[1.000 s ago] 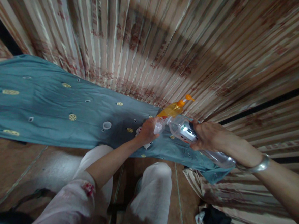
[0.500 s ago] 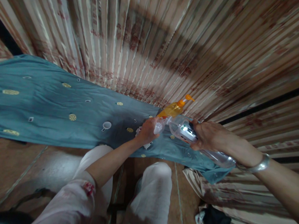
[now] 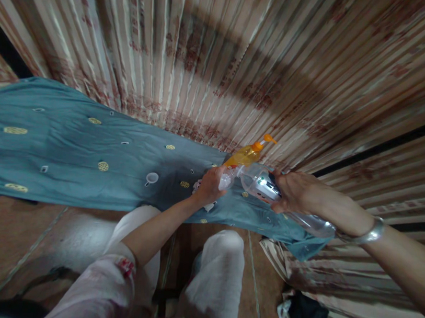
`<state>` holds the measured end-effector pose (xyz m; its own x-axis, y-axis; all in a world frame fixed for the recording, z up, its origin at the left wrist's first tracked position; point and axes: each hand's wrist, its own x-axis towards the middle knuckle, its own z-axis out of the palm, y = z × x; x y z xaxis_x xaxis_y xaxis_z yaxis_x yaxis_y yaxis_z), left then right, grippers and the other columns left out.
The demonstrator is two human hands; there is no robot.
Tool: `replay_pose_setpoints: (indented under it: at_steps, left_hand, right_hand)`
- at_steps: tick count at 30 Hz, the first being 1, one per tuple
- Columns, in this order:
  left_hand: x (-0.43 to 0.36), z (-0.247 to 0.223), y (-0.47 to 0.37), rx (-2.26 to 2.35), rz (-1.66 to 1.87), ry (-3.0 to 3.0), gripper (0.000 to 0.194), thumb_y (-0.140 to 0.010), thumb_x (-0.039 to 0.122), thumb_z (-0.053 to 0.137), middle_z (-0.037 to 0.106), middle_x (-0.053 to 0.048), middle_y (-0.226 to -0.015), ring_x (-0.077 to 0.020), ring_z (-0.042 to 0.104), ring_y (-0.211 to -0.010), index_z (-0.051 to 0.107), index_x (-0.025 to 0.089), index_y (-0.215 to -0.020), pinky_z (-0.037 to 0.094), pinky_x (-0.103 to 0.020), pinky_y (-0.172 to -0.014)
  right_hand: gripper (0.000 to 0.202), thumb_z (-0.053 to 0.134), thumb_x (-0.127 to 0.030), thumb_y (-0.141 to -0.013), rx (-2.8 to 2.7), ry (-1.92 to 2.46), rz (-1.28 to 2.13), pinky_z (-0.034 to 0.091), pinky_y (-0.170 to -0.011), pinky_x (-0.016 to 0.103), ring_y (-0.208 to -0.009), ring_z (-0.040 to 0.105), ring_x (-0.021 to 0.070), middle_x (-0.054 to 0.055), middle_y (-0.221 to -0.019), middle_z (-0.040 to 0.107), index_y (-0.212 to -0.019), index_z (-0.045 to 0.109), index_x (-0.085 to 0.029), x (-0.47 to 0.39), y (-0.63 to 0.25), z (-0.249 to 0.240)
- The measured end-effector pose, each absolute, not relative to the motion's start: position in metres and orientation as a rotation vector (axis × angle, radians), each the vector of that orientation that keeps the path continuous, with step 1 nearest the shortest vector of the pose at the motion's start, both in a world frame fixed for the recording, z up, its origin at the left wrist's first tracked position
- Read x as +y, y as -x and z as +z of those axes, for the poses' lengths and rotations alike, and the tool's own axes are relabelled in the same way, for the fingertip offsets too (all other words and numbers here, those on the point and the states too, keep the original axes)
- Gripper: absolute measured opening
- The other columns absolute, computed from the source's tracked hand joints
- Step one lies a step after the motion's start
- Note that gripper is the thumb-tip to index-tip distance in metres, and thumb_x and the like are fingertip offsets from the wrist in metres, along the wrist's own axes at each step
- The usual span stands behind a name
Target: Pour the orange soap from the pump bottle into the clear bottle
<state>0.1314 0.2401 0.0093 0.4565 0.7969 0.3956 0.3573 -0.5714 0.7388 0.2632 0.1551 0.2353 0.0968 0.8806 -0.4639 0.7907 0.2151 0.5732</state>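
My right hand (image 3: 297, 193) is wrapped round a large clear plastic bottle (image 3: 256, 181) with a dark-and-silver label. The bottle lies tilted, its neck pointing left and down. At its mouth, my left hand (image 3: 212, 185) grips a small clear plastic container (image 3: 226, 180); the fingers hide much of it, and I cannot tell whether liquid flows. Just behind both hands leans a pump bottle (image 3: 244, 156) of yellow liquid with an orange pump head. Under my left hand a crumpled pale wrapper or cloth (image 3: 209, 207) partly shows.
A teal patterned cloth (image 3: 68, 155) covers the long narrow table. On it, left of my hands, is a small white round piece (image 3: 152, 178). A striped curtain (image 3: 204, 57) hangs right behind the table. My knees (image 3: 225, 246) are close to its front edge. A dark bag (image 3: 306, 311) lies on the floor at lower right.
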Motion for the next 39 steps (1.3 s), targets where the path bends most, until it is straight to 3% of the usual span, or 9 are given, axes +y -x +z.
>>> replay_pose_setpoints:
  at_steps: [13,18,22,30,39]
  left_hand:
    - [0.2391,0.0108,-0.1309,0.957,1.017,-2.127,0.072,-0.063,0.012,0.068,0.056,-0.011,-0.124,-0.0277,0.053,-0.117,0.04,0.02,-0.128,0.045,-0.044,-0.1]
    - [0.2383,0.0139,-0.1301,0.958,0.997,-2.121,0.071,-0.063,0.011,0.068,0.056,-0.015,-0.124,-0.0294,0.053,-0.117,0.041,0.014,-0.128,0.045,-0.045,-0.099]
    - [0.2384,0.0135,-0.1305,0.956,0.989,-2.123,0.074,-0.063,0.012,0.07,0.054,-0.016,-0.127,-0.0294,0.051,-0.119,0.04,0.013,-0.13,0.044,-0.045,-0.101]
    - [0.2399,0.0108,-0.1308,0.936,1.01,-2.119,0.072,-0.063,0.012,0.068,0.055,-0.011,-0.126,-0.0267,0.052,-0.118,0.039,0.02,-0.128,0.044,-0.044,-0.101]
    - [0.2388,0.0119,-0.131,0.953,1.016,-2.106,0.073,-0.062,0.012,0.069,0.054,-0.014,-0.126,-0.0287,0.052,-0.118,0.039,0.017,-0.129,0.044,-0.045,-0.1]
  right_hand:
    - [0.049,0.065,-0.039,-0.075,1.717,-1.567,0.142,0.042,-0.057,0.032,-0.078,0.07,0.0326,0.02,-0.078,0.069,-0.107,0.058,-0.002,0.1556,-0.2619,0.238]
    - [0.05,0.065,-0.04,-0.075,1.707,-1.563,0.152,0.042,-0.059,0.032,-0.084,0.07,0.0334,0.023,-0.086,0.07,-0.108,0.057,-0.003,0.1564,-0.2629,0.2368]
    - [0.05,0.063,-0.038,-0.076,1.702,-1.566,0.159,0.04,-0.056,0.032,-0.082,0.07,0.0331,0.021,-0.08,0.07,-0.109,0.056,-0.002,0.1562,-0.2624,0.2369]
    - [0.05,0.066,-0.041,-0.075,1.716,-1.564,0.166,0.043,-0.059,0.032,-0.083,0.07,0.0333,0.021,-0.081,0.07,-0.108,0.058,-0.004,0.1563,-0.2622,0.2379]
    - [0.047,0.067,-0.039,-0.076,1.734,-1.552,0.171,0.045,-0.061,0.031,-0.083,0.07,0.0308,0.019,-0.081,0.07,-0.106,0.058,-0.003,0.1546,-0.2604,0.2394]
